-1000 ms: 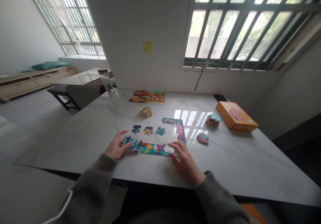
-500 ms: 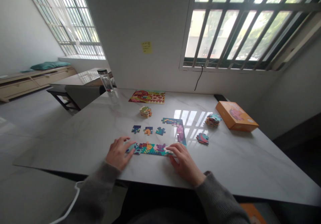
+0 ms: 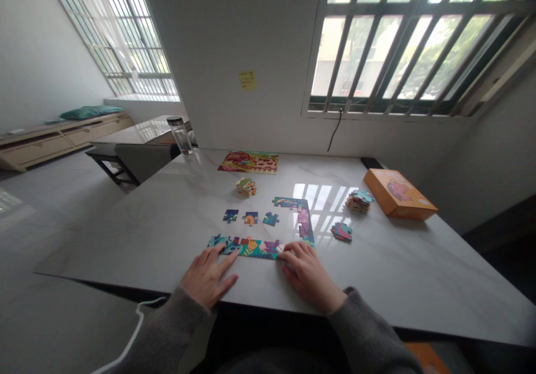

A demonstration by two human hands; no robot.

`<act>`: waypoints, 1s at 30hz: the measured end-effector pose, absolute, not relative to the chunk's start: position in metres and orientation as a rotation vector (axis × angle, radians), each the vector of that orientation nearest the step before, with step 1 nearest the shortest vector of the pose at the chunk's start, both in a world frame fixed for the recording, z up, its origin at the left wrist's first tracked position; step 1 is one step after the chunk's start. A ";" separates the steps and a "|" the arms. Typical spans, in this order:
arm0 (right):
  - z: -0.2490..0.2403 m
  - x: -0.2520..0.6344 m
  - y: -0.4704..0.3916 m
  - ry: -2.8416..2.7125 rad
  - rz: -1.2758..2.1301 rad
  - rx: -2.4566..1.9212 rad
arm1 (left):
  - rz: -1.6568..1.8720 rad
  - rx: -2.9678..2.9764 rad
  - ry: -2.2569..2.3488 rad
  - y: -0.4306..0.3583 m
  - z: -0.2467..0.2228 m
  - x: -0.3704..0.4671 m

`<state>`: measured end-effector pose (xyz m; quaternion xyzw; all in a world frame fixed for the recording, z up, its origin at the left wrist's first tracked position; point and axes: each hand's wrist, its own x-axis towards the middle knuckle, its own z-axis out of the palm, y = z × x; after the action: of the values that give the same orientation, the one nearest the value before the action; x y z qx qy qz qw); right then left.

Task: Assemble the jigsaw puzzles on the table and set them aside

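A joined strip of colourful puzzle pieces [image 3: 252, 248] lies along the near side of the white table [image 3: 138, 234]. It joins a column up the right [image 3: 304, 221] and a short row at the top. My left hand [image 3: 208, 275] has its fingers spread, fingertips touching the strip's left part. The fingertips of my right hand [image 3: 309, 271] rest on the strip's right end, fingers slightly bent and apart. Inside the outline lie three loose pieces: a dark blue one [image 3: 230, 215], one with an orange shape [image 3: 250, 217] and a blue-green one [image 3: 271, 219].
Behind are a piece stack [image 3: 246, 187] and a farm picture [image 3: 248, 162]. To the right are another stack [image 3: 359, 201], a small pile [image 3: 342, 231], an orange box [image 3: 400, 194] and a black object [image 3: 371, 163]. A glass bottle [image 3: 180, 136] stands back left.
My left hand has shifted from the strip's left end to its near edge, its fingers spreading wider and uncovering the end piece. My right hand has barely moved. The view has shifted slightly.
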<state>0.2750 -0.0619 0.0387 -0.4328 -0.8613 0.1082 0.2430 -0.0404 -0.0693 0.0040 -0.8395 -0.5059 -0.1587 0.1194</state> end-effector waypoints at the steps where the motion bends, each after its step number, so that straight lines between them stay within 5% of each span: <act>1: 0.039 0.275 -0.062 -2.356 0.297 -1.188 | -0.459 -2.452 -1.476 -0.069 0.005 -0.039; 30: 0.038 0.276 -0.062 -2.361 0.280 -1.205 | -0.319 -2.408 -1.620 -0.064 0.010 -0.017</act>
<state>0.2757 -0.0617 0.0376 -0.4394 -0.8608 0.1019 0.2357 -0.0171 -0.0643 0.0101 -0.8196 -0.5515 -0.1087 0.1108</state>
